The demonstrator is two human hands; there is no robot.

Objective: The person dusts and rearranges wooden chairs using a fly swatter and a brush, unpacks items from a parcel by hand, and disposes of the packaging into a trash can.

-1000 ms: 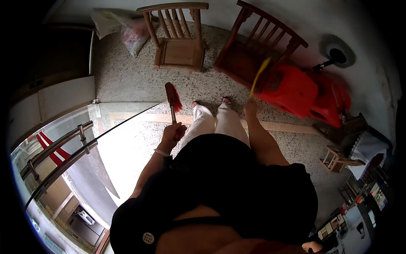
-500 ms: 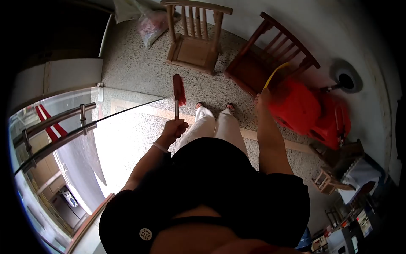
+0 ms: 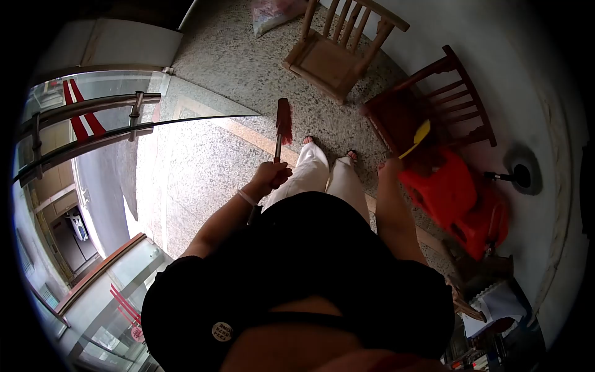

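Observation:
My left hand [image 3: 271,176] is closed around the handle of a dark red brush [image 3: 284,124], whose red bristles face right. It points away from me over the speckled floor, just left of my feet. My right hand [image 3: 390,166] is closed on the thin end of a yellow stick with a flat, leaf-shaped head [image 3: 418,137]; its exact kind is unclear. That yellow head is in front of the dark red wooden chair [image 3: 396,111]. Beside my right forearm lies a bulky bright red item [image 3: 446,189], like a bag or cloth.
A light wooden chair [image 3: 328,62] stands ahead by the wall. A plastic bag [image 3: 273,15] lies at the far edge. To my left is a glass door with a metal handle [image 3: 93,111]. A black round-based fixture [image 3: 524,177] is on the right wall.
My view has turned, so the chairs and red item appear farther right. The yellow stick's head now shows its broad side instead of a thin curve. Both hands keep their hold.

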